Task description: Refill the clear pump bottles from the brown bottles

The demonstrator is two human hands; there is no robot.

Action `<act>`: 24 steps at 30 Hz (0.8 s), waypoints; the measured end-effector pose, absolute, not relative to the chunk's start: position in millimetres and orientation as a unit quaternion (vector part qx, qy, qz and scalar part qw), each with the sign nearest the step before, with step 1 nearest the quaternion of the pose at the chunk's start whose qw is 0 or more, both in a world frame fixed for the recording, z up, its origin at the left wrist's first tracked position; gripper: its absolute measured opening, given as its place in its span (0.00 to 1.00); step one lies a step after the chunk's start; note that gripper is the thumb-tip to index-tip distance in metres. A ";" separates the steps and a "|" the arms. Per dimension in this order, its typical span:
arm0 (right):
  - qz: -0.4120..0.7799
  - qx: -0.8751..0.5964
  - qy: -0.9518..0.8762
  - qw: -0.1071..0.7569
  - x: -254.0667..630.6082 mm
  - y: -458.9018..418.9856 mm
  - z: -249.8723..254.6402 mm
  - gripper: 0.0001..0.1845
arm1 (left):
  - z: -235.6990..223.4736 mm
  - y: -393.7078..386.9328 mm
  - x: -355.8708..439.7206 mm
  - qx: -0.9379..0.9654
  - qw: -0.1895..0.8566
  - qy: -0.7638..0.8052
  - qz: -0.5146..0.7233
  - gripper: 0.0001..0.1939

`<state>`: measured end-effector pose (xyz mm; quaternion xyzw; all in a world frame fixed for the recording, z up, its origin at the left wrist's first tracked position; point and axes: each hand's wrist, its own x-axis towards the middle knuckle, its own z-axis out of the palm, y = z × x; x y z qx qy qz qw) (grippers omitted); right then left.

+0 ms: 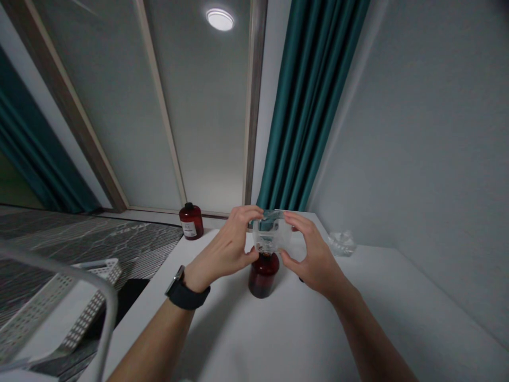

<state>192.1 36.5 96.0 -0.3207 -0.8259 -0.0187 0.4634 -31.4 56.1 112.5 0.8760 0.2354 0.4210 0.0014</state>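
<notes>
Both hands were observed close together at the centre of a white table point(278, 339), closed from opposite sides on a clear plastic package point(270, 233). The left hand point(225, 249), with a black-strapped wristwatch point(185, 289) on its wrist, gripped the package's left side, its fingers point(248, 213) curled over the top edge and its thumb reaching toward the lower edge. The right hand point(314, 257) gripped the right side in the same way, its fingers point(296, 223) over the upper edge and its thumb near the lower corner. The package was held in the air between the hands. A dark teal shape showed at its upper part; its contents could not be identified.

Directly beneath the package stood a dark red glass bottle point(263, 278), its upper part hidden. Whether the two were touching could not be determined. Neither hand was seen touching the bottle.

A second dark red bottle point(191, 222), with a white label and black cap, stood at the far table edge, well apart from the hands. Crumpled clear plastic point(342, 243) lay to the right against the wall. A white perforated basket point(51, 307) sat beyond the table's left edge, on the patterned floor point(99, 244).
</notes>
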 end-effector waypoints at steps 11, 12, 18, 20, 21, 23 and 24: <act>-0.037 -0.315 -0.827 0.465 190.9 34.5 98.5 0.38 | 114.3 54.8 -31.7 0.877 -0.002 0.235 0.420 0.31; -0.038 -0.315 -0.827 0.465 191.0 34.3 98.8 0.37 | 114.6 54.6 -31.7 0.876 -0.001 0.235 0.421 0.31; -0.051 -0.311 -0.825 0.469 190.8 33.1 100.0 0.38 | 117.1 52.9 -31.2 0.877 -0.005 0.232 0.422 0.31; -0.055 -0.310 -0.825 0.470 190.8 32.8 100.2 0.37 | 117.9 52.4 -30.9 0.876 -0.008 0.230 0.423 0.31; -0.057 -0.309 -0.825 0.470 190.9 32.9 100.3 0.37 | 118.2 52.2 -30.7 0.876 -0.009 0.229 0.424 0.31; -0.062 -0.306 -0.825 0.472 191.3 33.1 100.3 0.37 | 118.6 52.1 -30.5 0.875 -0.015 0.225 0.428 0.31; -0.064 -0.304 -0.825 0.472 191.5 33.3 100.4 0.37 | 118.6 52.1 -30.4 0.875 -0.018 0.223 0.430 0.31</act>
